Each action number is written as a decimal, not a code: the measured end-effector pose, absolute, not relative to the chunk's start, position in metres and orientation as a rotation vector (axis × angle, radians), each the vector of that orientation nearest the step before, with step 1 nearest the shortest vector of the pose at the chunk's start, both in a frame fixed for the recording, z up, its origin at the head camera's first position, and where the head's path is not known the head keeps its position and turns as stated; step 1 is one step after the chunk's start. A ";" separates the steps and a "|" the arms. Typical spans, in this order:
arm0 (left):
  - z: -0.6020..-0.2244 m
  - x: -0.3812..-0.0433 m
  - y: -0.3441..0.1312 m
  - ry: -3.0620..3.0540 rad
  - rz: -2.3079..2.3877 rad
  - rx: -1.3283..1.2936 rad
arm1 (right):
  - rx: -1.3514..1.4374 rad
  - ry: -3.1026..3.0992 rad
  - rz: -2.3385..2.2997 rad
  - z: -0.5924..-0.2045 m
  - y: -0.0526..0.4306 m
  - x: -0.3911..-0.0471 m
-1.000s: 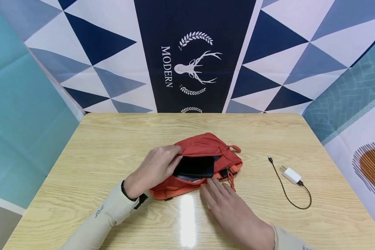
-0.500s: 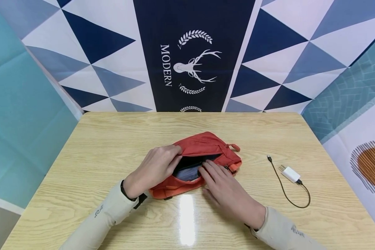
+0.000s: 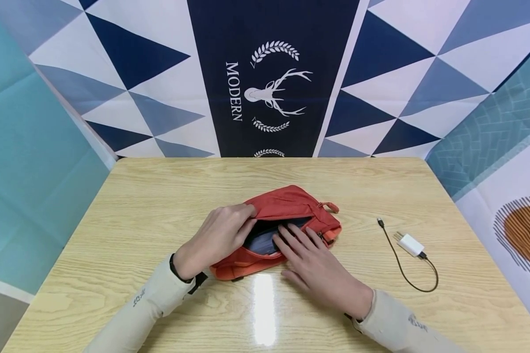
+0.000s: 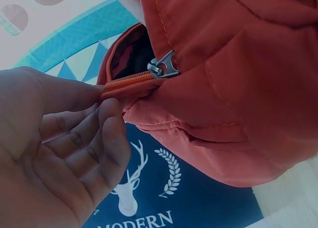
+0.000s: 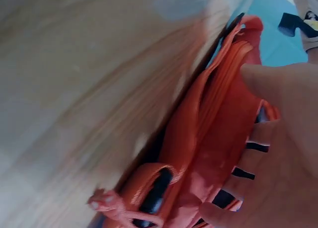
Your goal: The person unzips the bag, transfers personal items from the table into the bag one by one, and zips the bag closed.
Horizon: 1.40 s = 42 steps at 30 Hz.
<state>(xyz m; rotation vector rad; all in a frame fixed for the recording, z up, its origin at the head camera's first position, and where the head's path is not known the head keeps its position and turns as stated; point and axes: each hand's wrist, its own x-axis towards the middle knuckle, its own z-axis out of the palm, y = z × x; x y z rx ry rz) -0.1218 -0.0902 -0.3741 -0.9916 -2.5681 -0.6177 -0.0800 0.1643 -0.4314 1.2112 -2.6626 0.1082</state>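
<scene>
A red bag point(image 3: 284, 202) lies on the table with its zipped pocket gaping toward me. My left hand point(image 3: 218, 240) pinches the pocket's upper edge between thumb and forefinger; the left wrist view shows this edge beside a metal zipper slider point(image 4: 164, 67). Over the pocket's lower lip reaches my right hand point(image 3: 318, 264), its fingers extended and their tips inside the opening. A bluish-grey item point(image 3: 262, 243) shows in the pocket, its kind unclear. The black flat object seen earlier is mostly hidden in the dark interior. In the right wrist view, the thumb is apart from the fingers.
On the wooden table point(image 3: 159, 196), right of the bag, lies a white charger plug point(image 3: 410, 244) with a short black cable point(image 3: 402, 272) attached. Patterned cloth point(image 3: 265, 98) hangs behind the table. A red zipper cord point(image 3: 330, 207) sticks out at the bag's right end.
The black flat object has gone from the pocket's mouth deeper inside. My right hand has moved up from its edge into the opening. The left hand keeps its pinch.
</scene>
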 end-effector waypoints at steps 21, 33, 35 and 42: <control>-0.379 -0.126 -0.091 -2.584 -0.687 -0.973 | 1.210 -2.614 0.219 -0.387 0.191 -0.074; -0.379 -0.119 -0.086 -2.603 -0.651 -1.009 | 0.760 -2.567 0.340 -0.408 0.300 -0.062; -0.379 -0.118 -0.085 -2.609 -0.640 -1.012 | 0.638 -2.613 0.344 -0.416 0.321 -0.060; -0.376 -0.120 -0.085 -2.605 -0.629 -1.001 | 0.356 -2.855 0.410 -0.435 0.349 -0.070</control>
